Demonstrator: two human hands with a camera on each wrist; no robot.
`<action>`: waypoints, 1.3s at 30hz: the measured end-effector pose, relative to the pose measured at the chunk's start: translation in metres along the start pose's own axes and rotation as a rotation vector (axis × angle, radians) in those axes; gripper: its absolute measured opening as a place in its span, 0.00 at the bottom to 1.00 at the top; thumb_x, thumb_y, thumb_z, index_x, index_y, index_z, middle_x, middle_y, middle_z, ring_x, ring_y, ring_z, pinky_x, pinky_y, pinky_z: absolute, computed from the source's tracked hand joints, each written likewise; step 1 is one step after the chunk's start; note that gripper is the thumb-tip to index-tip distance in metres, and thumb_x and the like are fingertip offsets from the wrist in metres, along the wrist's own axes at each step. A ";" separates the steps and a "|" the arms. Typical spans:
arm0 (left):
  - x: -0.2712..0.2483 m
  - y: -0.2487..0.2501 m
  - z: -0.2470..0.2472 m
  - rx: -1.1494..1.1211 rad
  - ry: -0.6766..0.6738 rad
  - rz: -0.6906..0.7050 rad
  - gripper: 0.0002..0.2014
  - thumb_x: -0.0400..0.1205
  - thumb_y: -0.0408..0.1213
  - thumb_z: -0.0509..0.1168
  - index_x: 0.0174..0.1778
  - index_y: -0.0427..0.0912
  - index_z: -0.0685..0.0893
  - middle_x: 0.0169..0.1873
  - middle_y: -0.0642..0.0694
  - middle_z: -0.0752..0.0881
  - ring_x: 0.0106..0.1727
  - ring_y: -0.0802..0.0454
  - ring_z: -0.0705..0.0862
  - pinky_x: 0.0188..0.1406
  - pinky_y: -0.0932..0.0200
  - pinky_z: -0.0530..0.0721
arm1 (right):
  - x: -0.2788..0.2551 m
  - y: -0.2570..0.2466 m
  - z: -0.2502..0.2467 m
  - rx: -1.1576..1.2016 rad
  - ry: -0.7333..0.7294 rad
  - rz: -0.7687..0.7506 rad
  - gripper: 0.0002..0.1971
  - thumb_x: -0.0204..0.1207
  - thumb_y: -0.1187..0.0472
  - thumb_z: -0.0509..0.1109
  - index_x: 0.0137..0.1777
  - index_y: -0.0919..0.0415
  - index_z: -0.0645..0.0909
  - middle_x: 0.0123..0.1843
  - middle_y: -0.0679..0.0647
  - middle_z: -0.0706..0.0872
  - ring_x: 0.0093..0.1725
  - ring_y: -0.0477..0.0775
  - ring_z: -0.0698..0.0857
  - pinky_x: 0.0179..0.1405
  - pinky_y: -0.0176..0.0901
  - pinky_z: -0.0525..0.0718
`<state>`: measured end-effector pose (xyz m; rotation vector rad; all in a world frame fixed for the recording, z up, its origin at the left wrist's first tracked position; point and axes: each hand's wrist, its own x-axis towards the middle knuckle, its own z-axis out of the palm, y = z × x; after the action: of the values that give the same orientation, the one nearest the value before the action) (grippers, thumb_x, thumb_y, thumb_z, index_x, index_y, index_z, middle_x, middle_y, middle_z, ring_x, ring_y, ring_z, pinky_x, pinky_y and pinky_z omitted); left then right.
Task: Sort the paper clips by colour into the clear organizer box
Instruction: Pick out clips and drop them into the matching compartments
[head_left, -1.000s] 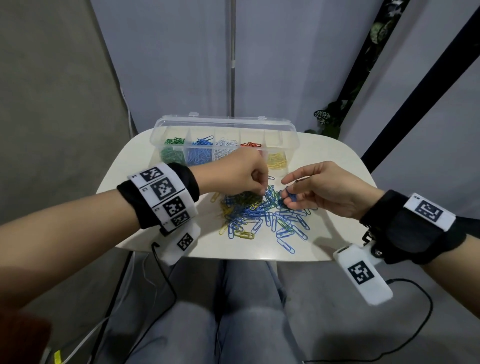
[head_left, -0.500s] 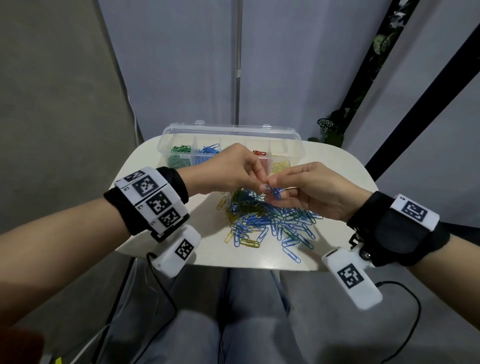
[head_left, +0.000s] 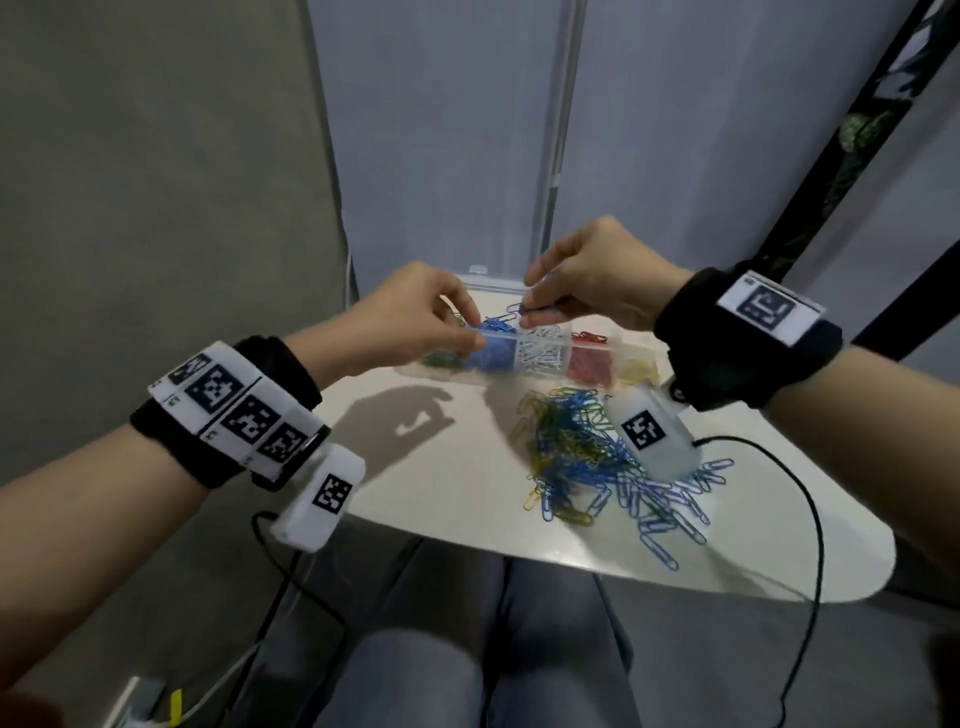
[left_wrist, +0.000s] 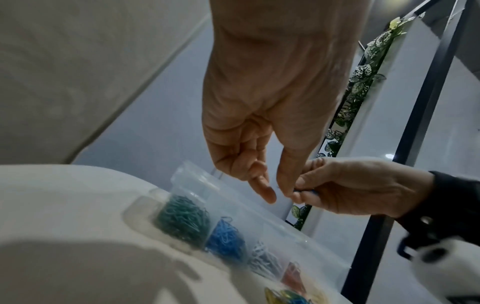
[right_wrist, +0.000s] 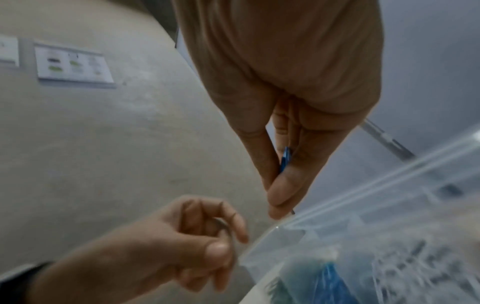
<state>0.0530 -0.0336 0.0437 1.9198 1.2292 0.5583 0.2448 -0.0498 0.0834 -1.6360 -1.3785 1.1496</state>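
The clear organizer box (head_left: 497, 285) stands open at the table's far edge, with green (left_wrist: 182, 218), blue (left_wrist: 226, 238), white (left_wrist: 265, 257), red (head_left: 587, 364) and yellow (head_left: 636, 371) clips in separate compartments. My right hand (head_left: 527, 314) hovers over the blue and white compartments and pinches blue clips (right_wrist: 285, 160) between thumb and fingers. My left hand (head_left: 472, 330) hangs beside it over the green and blue compartments, its fingers loosely curled. A thin dark line lies by the left thumb (right_wrist: 218, 251); I cannot tell whether it is a clip.
A mixed pile of blue, yellow and green clips (head_left: 587, 452) lies on the white table (head_left: 441, 467) in front of the box. Cables hang off the table's near edge. My knees are under it.
Both hands have risen from the pile and moved forward to the box. The right hand carried its blue clips along. The hands met fingertip to fingertip half a second ago.
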 end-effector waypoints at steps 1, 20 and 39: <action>-0.001 -0.003 -0.003 0.006 0.006 -0.002 0.09 0.73 0.35 0.77 0.43 0.38 0.85 0.26 0.45 0.88 0.22 0.53 0.72 0.19 0.64 0.66 | 0.010 -0.004 0.006 -0.052 0.016 -0.006 0.08 0.66 0.84 0.73 0.40 0.75 0.79 0.33 0.69 0.83 0.31 0.64 0.89 0.35 0.51 0.91; 0.005 0.000 0.048 0.441 -0.242 0.335 0.22 0.71 0.44 0.78 0.59 0.44 0.83 0.48 0.51 0.83 0.46 0.52 0.82 0.44 0.61 0.77 | -0.043 0.016 -0.037 -0.424 0.009 -0.014 0.07 0.68 0.74 0.76 0.45 0.70 0.85 0.32 0.64 0.86 0.25 0.55 0.82 0.24 0.44 0.85; 0.031 0.023 0.112 0.681 -0.243 0.404 0.08 0.74 0.36 0.75 0.46 0.41 0.85 0.44 0.45 0.85 0.48 0.44 0.83 0.43 0.55 0.79 | -0.065 0.086 -0.052 -0.623 -0.079 0.105 0.08 0.65 0.66 0.80 0.44 0.62 0.87 0.18 0.46 0.80 0.18 0.46 0.73 0.18 0.35 0.71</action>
<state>0.1586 -0.0524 -0.0074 2.7468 0.9382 0.0818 0.3217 -0.1286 0.0365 -2.1251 -1.8448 0.8926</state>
